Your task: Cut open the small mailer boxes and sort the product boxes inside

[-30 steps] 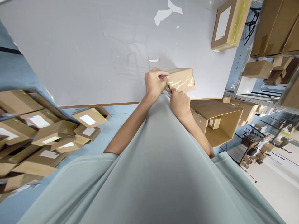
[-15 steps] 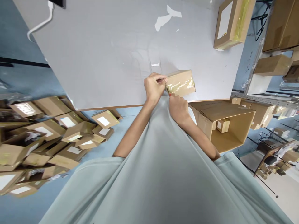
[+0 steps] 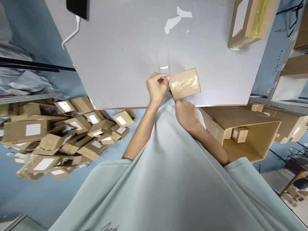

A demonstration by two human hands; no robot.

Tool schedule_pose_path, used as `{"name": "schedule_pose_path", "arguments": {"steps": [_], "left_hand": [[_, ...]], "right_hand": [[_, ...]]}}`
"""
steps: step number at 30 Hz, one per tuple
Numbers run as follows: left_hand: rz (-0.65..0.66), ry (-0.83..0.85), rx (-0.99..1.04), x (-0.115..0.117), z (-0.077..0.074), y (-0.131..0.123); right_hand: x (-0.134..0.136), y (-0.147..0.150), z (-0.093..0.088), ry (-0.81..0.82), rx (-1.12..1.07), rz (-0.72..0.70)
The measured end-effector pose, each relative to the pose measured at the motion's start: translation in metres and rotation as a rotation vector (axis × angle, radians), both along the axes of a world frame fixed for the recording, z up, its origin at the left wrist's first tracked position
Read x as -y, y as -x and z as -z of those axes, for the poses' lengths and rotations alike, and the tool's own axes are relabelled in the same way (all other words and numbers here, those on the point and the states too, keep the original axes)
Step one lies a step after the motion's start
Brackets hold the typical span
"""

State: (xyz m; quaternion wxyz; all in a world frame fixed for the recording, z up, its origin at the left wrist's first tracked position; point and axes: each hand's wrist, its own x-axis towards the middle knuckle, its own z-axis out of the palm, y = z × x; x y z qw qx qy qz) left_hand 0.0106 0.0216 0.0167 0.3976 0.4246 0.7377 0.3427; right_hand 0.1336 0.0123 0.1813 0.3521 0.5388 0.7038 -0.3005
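A small cardboard box (image 3: 184, 84), with shiny clear tape across its side, rests at the table's near edge, close to my body. My left hand (image 3: 156, 86) is closed in a pinch on its left end, thumb and forefinger at the upper corner. At the lower left corner, my right hand (image 3: 185, 113) is closed in a fist around a slim tool with a red part (image 3: 175, 101). The fist hides most of that tool, so its exact kind cannot be told. A narrow dark line runs along the box's left edge, just above the red part.
A taped box (image 3: 250, 25) stands on the grey table (image 3: 115, 64) at the far right. Torn white scraps (image 3: 176, 21) and a black device (image 3: 78, 8) with a white cable lie there too. Below right is a large open carton (image 3: 243, 117); many boxes (image 3: 79, 128) are heaped left.
My view has shifted to the left. The box has tilted slightly, its right end a little higher. Both hands stay at its left end, with a dark line at that edge showing more clearly.
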Motion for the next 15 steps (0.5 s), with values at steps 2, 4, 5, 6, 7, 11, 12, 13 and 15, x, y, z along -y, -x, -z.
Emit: {"name": "schedule_pose_path", "arguments": {"steps": [2, 4, 5, 6, 7, 11, 12, 13, 15], "left_hand": [[0.021, 0.013, -0.001, 0.000, -0.001, 0.004], [0.061, 0.005, -0.026, 0.002, -0.007, 0.003], [0.094, -0.009, -0.048, 0.003, -0.012, 0.000], [0.138, -0.032, -0.075, 0.003, -0.017, -0.005], [0.196, -0.059, -0.100, 0.003, -0.022, -0.012], [0.486, -0.163, -0.164, -0.006, -0.032, -0.045], [0.546, -0.176, -0.178, -0.008, -0.030, -0.051], [0.592, -0.182, -0.193, -0.011, -0.028, -0.056], [0.643, -0.185, -0.218, -0.014, -0.022, -0.061]], "right_hand": [[0.003, -0.024, -0.010, -0.048, -0.026, 0.053], [0.003, -0.054, -0.015, -0.141, -0.047, 0.134], [0.001, -0.070, -0.015, -0.192, -0.049, 0.177], [-0.002, -0.084, -0.013, -0.239, -0.049, 0.216], [-0.007, -0.097, -0.010, -0.279, -0.046, 0.246], [-0.029, -0.131, 0.007, -0.358, -0.067, 0.273], [-0.034, -0.134, 0.010, -0.367, -0.076, 0.262], [-0.040, -0.135, 0.013, -0.368, -0.084, 0.249], [-0.048, -0.133, 0.018, -0.357, -0.101, 0.219]]}}
